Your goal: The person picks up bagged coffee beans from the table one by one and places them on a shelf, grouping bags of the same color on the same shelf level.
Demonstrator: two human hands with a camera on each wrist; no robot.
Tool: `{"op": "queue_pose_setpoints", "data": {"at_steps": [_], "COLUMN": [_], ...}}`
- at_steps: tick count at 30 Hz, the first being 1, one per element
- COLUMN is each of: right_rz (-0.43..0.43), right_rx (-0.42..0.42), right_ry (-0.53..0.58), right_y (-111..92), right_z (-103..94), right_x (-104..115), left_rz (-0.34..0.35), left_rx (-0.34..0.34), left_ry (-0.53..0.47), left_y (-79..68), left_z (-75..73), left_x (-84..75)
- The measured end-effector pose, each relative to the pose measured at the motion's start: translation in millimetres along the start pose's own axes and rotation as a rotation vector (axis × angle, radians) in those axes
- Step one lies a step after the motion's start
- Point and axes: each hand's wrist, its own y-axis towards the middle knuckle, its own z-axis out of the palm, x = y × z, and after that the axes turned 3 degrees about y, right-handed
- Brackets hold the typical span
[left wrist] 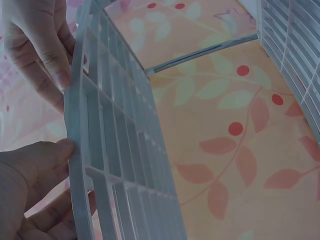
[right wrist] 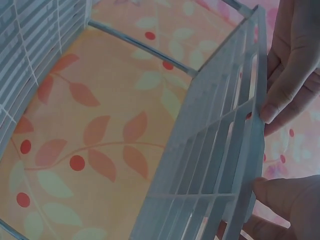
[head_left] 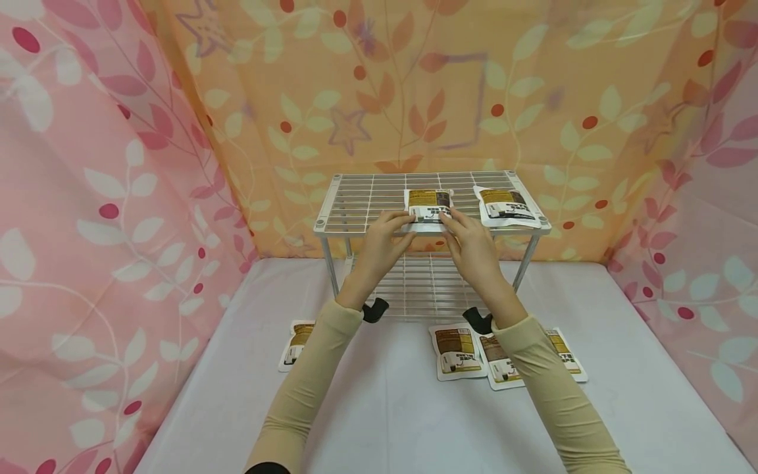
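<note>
A white pouch packet (head_left: 428, 201) with a brown and yellow print lies flat on the top shelf of a white wire rack (head_left: 355, 204), near its front edge. My left hand (head_left: 379, 249) touches the packet's left side with its fingertips. On the packet's right side rest the fingertips of my right hand (head_left: 476, 253). Both wrist views look up from under the shelf: the left thumb (left wrist: 47, 155) and the right thumb (right wrist: 275, 192) lie against its front edge, while the packet is hidden there. To the right, a second pouch packet (head_left: 507, 205) lies on the same shelf.
Below is the rack's lower wire shelf (head_left: 414, 289). On the white tabletop (head_left: 379, 421), one packet (head_left: 296, 343) lies left, partly behind my left sleeve. Several more, including a packet (head_left: 456, 352), lie at the right, partly under my right sleeve. Patterned curtains (head_left: 379, 85) enclose the table.
</note>
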Motion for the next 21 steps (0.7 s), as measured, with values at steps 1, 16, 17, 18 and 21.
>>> {"op": "queue_pose_setpoints", "data": {"at_steps": [1,16,17,18,21], "right_rz": [0.002,-0.023,-0.029,-0.036,-0.058], "right_rx": [-0.005,-0.064,-0.068,-0.073,-0.091], "right_ry": [-0.008,-0.019,-0.017,-0.017,-0.016], "right_y": [0.2,0.5,0.1,-0.3,-1.7], "right_z": [0.4,3.5,3.8,3.9,5.0], "right_x": [0.2,1.9,1.9,2.1,2.1], "left_rz": [-0.003,-0.031,-0.027,-0.022,-0.006], "left_rx": [0.0,0.018,0.017,0.016,0.009], "left_ry": [0.001,0.03,0.031,0.033,0.044], "left_y": [0.5,0.1,-0.4,-0.9,-2.6], "left_z": [0.2,-1.9,-2.0,-2.0,-1.4], "left_x": [0.3,-3.3,-3.4,-3.3,-2.1]}}
